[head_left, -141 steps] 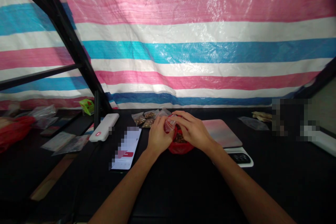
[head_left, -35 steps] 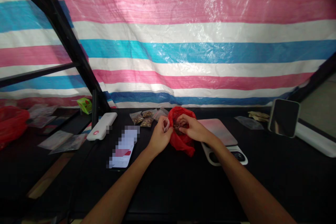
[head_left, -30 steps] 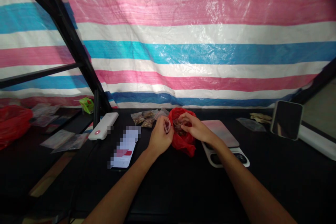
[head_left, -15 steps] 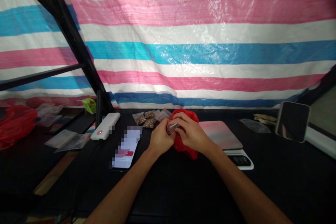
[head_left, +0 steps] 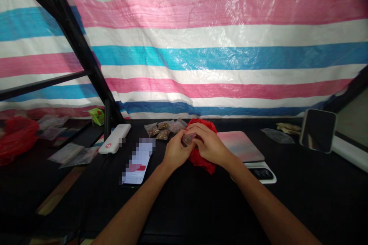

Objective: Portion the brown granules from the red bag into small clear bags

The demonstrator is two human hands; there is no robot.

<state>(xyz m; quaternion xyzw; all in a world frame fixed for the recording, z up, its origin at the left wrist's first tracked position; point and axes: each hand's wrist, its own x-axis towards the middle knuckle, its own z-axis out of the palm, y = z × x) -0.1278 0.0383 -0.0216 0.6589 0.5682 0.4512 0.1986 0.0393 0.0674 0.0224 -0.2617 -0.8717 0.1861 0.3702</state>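
Both hands meet over a red plastic bag on the black table. Between them is a small clear plastic bag, mostly covered by fingers; what it contains is hard to make out. My left hand closes on its left side, thumb and fingers bent inward. From the right, my right hand pinches it with curled fingers. Just behind the left hand lie several small clear bags of brownish pieces. To the right of the red bag sits a digital scale with a pinkish plate.
Left of my hands are a lit phone and a white power bank. Flat clear bags and another red bag lie farther left. A dark-screened device stands at right, beside a clear bag. Striped sheeting hangs behind.
The fingers of my right hand have shifted slightly around the small clear bag, and its edge has turned. The view has moved a little; the other things stay in place.
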